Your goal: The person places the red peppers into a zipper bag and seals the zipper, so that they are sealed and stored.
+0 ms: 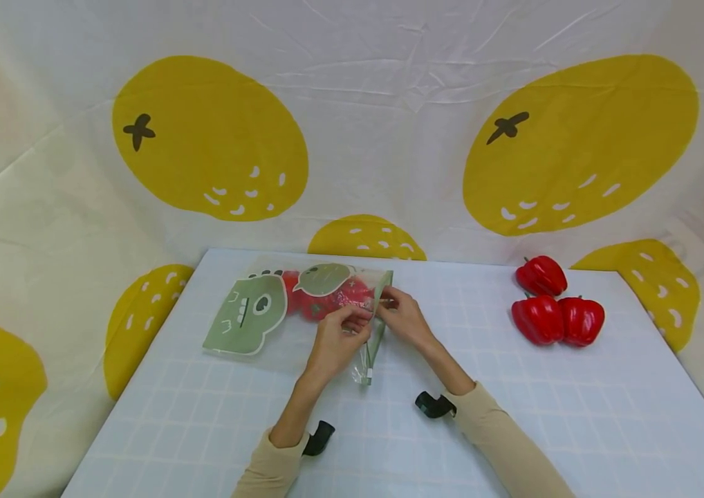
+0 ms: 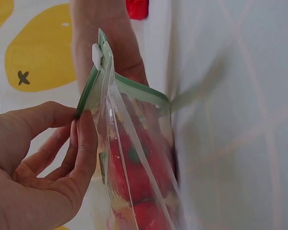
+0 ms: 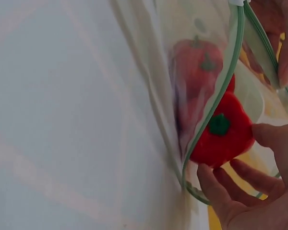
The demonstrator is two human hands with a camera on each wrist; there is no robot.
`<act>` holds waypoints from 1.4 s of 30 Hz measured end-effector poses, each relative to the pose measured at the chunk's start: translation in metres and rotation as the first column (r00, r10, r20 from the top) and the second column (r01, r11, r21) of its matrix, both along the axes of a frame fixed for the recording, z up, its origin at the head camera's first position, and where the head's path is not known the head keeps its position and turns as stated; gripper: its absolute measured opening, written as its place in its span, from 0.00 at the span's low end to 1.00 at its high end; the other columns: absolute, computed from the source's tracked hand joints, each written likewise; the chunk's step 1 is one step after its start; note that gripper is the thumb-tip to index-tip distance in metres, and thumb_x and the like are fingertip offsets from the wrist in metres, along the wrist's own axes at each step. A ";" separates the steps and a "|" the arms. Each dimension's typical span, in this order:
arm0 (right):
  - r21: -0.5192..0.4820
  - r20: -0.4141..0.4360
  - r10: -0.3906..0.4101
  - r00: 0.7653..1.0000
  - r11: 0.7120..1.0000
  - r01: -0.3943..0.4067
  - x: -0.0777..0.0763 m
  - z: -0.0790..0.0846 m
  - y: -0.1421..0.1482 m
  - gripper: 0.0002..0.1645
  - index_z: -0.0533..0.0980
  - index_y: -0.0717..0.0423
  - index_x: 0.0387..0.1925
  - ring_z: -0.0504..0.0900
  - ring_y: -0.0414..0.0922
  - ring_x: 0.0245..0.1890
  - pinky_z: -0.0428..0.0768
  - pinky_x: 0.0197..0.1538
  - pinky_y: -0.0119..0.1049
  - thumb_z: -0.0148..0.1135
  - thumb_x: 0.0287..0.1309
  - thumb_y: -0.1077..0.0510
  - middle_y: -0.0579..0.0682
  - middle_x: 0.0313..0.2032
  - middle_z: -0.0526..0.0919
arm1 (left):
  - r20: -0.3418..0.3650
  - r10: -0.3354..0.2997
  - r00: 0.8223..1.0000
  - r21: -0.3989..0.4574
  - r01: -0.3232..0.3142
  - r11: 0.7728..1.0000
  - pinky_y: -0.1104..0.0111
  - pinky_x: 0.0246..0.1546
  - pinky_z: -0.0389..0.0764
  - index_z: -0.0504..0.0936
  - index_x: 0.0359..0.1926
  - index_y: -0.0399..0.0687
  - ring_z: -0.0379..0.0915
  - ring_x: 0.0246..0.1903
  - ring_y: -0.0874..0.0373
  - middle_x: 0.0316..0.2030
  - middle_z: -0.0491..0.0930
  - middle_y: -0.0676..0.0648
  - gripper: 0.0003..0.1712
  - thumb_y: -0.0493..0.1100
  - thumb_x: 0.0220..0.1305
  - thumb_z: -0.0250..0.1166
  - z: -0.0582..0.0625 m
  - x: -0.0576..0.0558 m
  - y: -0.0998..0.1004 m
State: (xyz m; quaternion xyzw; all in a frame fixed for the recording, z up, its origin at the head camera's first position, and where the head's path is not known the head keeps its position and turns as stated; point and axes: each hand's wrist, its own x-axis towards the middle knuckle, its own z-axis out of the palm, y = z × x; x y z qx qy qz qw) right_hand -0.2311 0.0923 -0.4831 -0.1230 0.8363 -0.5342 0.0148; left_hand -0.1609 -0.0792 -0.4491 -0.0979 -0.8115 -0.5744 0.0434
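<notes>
A clear zip bag (image 1: 243,332) with a green cartoon face lies on its side on the table, its green-edged mouth facing right and standing apart. My left hand (image 1: 336,342) pinches the near rim between thumb and fingers, below the white slider (image 2: 97,56) in the left wrist view. From the other side my right hand (image 1: 408,321) reaches into the mouth. Its thumb and fingers hold a red bell pepper (image 3: 235,139) with a green stem, just inside the opening. Further red peppers (image 3: 194,62) show blurred through the plastic; their exact number is hard to tell.
Three glossy red bell peppers (image 1: 537,319) sit close together at the table's back right. The table (image 1: 514,408) has a pale checked cover. Behind it hangs a white cloth (image 1: 383,159) printed with large yellow fruit.
</notes>
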 end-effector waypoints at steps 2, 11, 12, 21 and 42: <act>0.001 0.006 0.001 1.000 1.000 -0.001 -0.001 0.000 -0.002 0.20 0.79 0.63 0.57 0.83 0.58 0.55 0.81 0.60 0.52 0.63 0.64 0.61 0.61 0.55 0.84 | 0.000 0.000 1.000 0.001 0.000 1.000 0.70 0.41 0.87 0.86 0.46 0.34 0.81 0.38 0.52 0.37 0.85 0.45 0.10 0.31 0.64 0.69 0.000 0.000 0.000; -0.007 0.018 -0.030 0.999 1.000 0.030 -0.004 -0.001 -0.011 0.23 0.78 0.67 0.57 0.85 0.60 0.51 0.84 0.56 0.52 0.63 0.61 0.60 0.65 0.54 0.84 | -0.012 -0.001 1.000 0.001 0.001 1.000 0.71 0.40 0.87 0.87 0.46 0.37 0.82 0.37 0.52 0.36 0.85 0.45 0.10 0.30 0.63 0.69 0.001 0.001 0.000; -0.007 0.023 -0.031 0.999 0.999 0.031 -0.004 -0.001 -0.012 0.24 0.78 0.67 0.57 0.85 0.60 0.51 0.84 0.56 0.51 0.63 0.61 0.61 0.65 0.53 0.84 | -0.013 -0.001 1.000 0.000 0.001 1.000 0.71 0.40 0.87 0.87 0.46 0.38 0.82 0.37 0.53 0.36 0.85 0.45 0.10 0.30 0.63 0.69 0.001 0.001 -0.001; 0.021 0.040 -0.009 0.999 1.000 0.008 -0.008 -0.001 -0.016 0.22 0.79 0.69 0.53 0.85 0.62 0.52 0.84 0.55 0.52 0.60 0.56 0.64 0.65 0.50 0.85 | -0.010 -0.006 1.000 0.006 0.006 1.000 0.71 0.41 0.86 0.87 0.46 0.40 0.82 0.38 0.53 0.37 0.86 0.45 0.10 0.31 0.64 0.69 0.002 0.002 -0.001; 0.031 -0.055 -0.022 0.998 0.999 0.024 -0.009 -0.003 -0.029 0.18 0.79 0.73 0.49 0.84 0.62 0.48 0.82 0.55 0.54 0.64 0.57 0.68 0.68 0.44 0.85 | -0.063 -0.011 0.998 -0.008 0.011 1.000 0.73 0.40 0.86 0.87 0.45 0.40 0.82 0.37 0.54 0.36 0.86 0.46 0.10 0.30 0.63 0.69 0.002 0.003 -0.002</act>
